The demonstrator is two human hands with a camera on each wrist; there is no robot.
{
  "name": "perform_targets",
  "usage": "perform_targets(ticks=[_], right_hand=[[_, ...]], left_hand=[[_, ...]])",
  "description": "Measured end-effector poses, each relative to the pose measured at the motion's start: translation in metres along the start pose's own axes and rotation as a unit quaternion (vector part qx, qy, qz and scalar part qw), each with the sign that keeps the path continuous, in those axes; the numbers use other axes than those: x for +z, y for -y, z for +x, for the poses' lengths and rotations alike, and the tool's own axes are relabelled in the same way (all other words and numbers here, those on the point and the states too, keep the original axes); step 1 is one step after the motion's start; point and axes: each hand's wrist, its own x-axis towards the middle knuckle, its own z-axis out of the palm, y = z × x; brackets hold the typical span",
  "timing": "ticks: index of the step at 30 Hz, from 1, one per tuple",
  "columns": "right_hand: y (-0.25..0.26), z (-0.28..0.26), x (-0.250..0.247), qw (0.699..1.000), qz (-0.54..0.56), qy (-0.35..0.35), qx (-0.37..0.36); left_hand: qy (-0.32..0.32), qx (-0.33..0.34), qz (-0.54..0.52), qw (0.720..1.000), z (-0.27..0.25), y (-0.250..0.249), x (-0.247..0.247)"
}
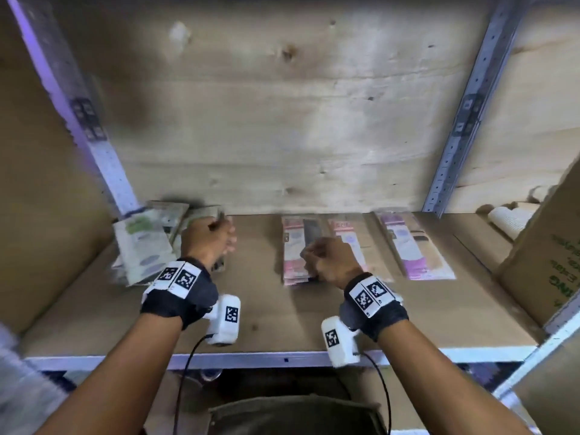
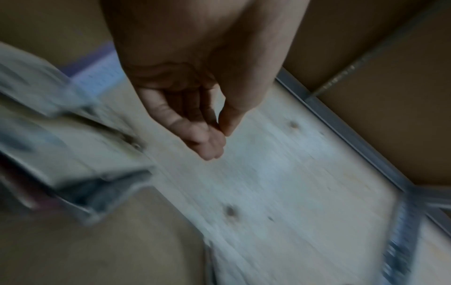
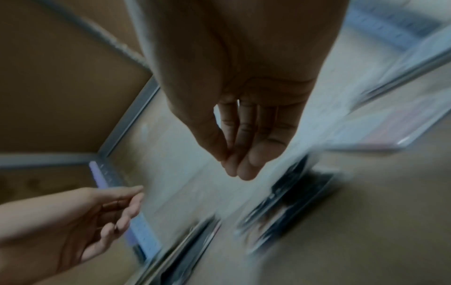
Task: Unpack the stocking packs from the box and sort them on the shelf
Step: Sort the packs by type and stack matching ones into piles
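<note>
Hovering over shelved stocking packs (image 1: 295,249), seemingly empty: left hand (image 1: 208,240), right hand (image 1: 329,259).

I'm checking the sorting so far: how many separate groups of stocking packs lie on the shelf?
4: a green group at the left post, a pink stack mid-shelf, a beige-and-red group beside it, and a purple group furthest right. The hands may hide more packs.
</note>
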Motion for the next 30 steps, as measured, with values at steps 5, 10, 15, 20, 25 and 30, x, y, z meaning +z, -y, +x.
perform_targets(ticks=[5, 10, 15, 20, 25, 30], right_hand=[[0.048, 0.022, 0.066, 0.997, -0.028, 0.075, -0.014], [0.093, 0.061, 0.134, 0.993, -0.008, 0.11, 0.038], [0.111, 0.085, 0.186, 0.983, -0.161, 0.083, 0.04], [0.103, 0.09, 0.191, 0.981, -0.151, 0.098, 0.066], [0.093, 0.084, 0.155, 0.982, -0.145, 0.11, 0.04], [0.083, 0.06, 0.108, 0.992, -0.005, 0.123, -0.023]], left_hand=[[-0.04, -0.035, 0.012, 0.999, 0.025, 0.02, -0.064], [-0.043, -0.04, -0.023, 0.998, 0.039, 0.031, -0.1], [-0.043, -0.044, -0.019, 0.998, 0.042, 0.04, -0.12], [-0.026, -0.049, -0.001, 0.998, 0.037, 0.04, -0.124], [-0.012, -0.057, -0.005, 0.998, 0.028, 0.037, -0.114], [0.042, -0.075, -0.047, 0.995, 0.017, 0.032, -0.094]])
